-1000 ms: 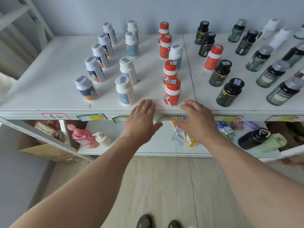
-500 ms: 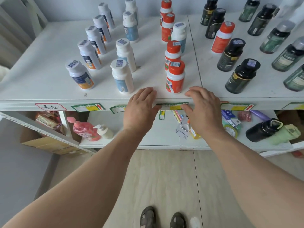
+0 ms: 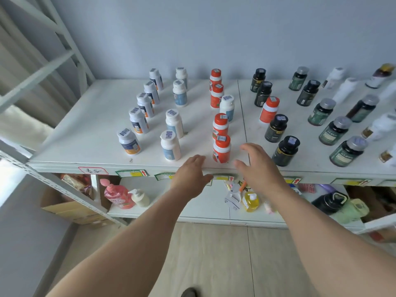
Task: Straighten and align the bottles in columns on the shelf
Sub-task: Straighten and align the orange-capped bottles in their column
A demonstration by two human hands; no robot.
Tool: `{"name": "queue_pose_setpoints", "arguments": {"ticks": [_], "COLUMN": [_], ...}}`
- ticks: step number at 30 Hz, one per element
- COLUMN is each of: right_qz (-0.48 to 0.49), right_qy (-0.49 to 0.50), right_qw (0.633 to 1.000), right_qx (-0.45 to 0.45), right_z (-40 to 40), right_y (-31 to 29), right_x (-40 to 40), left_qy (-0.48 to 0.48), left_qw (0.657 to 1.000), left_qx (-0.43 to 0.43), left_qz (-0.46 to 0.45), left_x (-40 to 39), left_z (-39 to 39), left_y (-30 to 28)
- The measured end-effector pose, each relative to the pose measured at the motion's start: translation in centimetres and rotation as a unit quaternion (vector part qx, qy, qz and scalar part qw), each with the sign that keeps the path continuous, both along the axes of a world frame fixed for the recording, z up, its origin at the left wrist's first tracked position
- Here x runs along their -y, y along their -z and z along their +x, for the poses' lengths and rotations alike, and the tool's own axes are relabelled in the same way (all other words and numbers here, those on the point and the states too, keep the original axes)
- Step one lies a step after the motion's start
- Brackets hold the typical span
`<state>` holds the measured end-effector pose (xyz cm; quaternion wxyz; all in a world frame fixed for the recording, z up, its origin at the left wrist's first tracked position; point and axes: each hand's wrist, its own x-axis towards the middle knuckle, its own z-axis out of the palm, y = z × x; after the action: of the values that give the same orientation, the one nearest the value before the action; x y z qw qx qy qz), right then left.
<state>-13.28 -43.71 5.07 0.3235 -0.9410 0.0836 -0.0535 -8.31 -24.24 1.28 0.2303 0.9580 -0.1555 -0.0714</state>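
Change: your right hand (image 3: 260,168) has lifted off the front edge of the shelf (image 3: 85,142) and now flanks the front orange-capped bottle (image 3: 221,149); your left hand (image 3: 190,172) has stayed at the edge
Fingers: both sets spread and relaxed, gripping nothing
Bottle: upright near the front edge, between your hands, untouched
Meaning: you look set to square the orange column; a white-capped bottle (image 3: 227,107) farther back sits out of line

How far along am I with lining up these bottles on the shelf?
Done: the far-left white bottle column looks straight. In hand: nothing yet; your left hand and right hand flank the front orange bottle, both open. Left: a white bottle sits in the orange column, and an orange bottle among the black ones.
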Motion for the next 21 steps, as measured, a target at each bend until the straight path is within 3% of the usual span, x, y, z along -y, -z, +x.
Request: {"name": "queue_pose_setpoints", "arguments": {"ticks": [6, 13, 17, 21], "right_qz": [0.018, 0.033, 0.038, 0.057], "right_qy": [-0.076, -0.104, -0.084, -0.067], "right_qw": [0.996, 0.982, 0.986, 0.991], "right_qx": [-0.041, -0.153, -0.136, -0.104], "right_z": [3.3, 6.1, 6.9, 7.1], "right_y": [-3.8, -3.7, -3.7, -4.3], "right_x": [-0.3, -1.1, -1.0, -0.7], "left_qy": [-0.043, -0.013, 0.008, 0.043], "left_qw": [0.985, 0.979, 0.967, 0.936], "left_qx": [-0.065, -0.105, -0.123, -0.201], "left_qz": [-0.153, -0.175, -0.222, -0.287], "left_x": [2.3, 2.1, 1.5, 0.5], "left_z": [0.6, 3.4, 3.9, 4.6], "left_y": [-1.1, -1.3, -1.6, -2.0]}}
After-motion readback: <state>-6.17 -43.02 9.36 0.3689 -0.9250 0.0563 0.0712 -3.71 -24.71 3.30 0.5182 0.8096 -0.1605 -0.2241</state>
